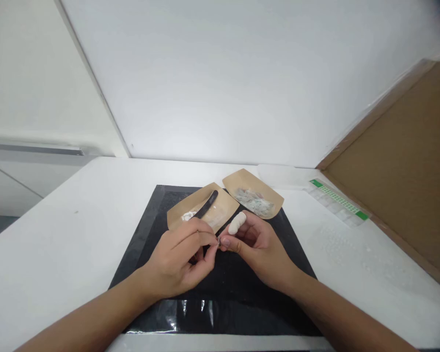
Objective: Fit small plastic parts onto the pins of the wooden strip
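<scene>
Over a black mat point(227, 313), my left hand point(185, 254) and my right hand point(258, 247) meet fingertip to fingertip. Both pinch a tiny, shiny piece point(219, 241) between thumb and finger; it is too small to name. A white cover point(237, 223) wraps one finger of my right hand. Just beyond my left hand lies a brown paper tray point(225, 203) with a dark curved tool point(207, 203) and small white bits point(188, 215) in it. Behind my right hand, a second paper tray point(275, 198) holds a clump of clear plastic with greenish contents point(254, 201).
The mat lies on a white table point(77, 244) against a white wall point(212, 88). On the right is a clear plastic strip with a green-edged label point(339, 199). A brown board point(399, 181) stands along the right side. Clear droplets or beads point(352, 254) dot the table there.
</scene>
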A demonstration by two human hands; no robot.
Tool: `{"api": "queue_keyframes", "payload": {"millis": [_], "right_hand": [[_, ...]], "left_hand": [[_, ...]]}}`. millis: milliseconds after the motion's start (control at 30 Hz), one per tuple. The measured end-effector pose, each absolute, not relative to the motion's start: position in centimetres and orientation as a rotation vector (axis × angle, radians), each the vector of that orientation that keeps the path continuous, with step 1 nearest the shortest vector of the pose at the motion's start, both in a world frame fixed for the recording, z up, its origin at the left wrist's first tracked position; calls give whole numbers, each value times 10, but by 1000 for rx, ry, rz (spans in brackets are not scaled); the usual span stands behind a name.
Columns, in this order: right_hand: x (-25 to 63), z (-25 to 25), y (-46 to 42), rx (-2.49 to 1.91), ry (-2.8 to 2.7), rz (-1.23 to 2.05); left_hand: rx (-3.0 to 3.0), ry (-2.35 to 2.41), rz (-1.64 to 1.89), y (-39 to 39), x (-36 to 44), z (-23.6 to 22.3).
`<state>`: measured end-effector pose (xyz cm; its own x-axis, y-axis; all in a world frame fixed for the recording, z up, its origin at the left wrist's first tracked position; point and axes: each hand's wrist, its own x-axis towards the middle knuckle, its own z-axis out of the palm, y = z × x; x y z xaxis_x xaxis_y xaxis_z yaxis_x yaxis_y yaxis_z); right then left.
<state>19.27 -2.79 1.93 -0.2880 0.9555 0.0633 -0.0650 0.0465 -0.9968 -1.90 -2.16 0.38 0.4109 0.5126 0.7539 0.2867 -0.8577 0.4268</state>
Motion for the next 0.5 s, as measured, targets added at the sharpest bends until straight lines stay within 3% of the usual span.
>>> {"api": "queue_keyframes", "payload": {"millis": [500], "right_hand": [[195,17,-24,-1004,-1377,1329]], "left_hand": [[2261,955,1225,-14,-27,1]]}}
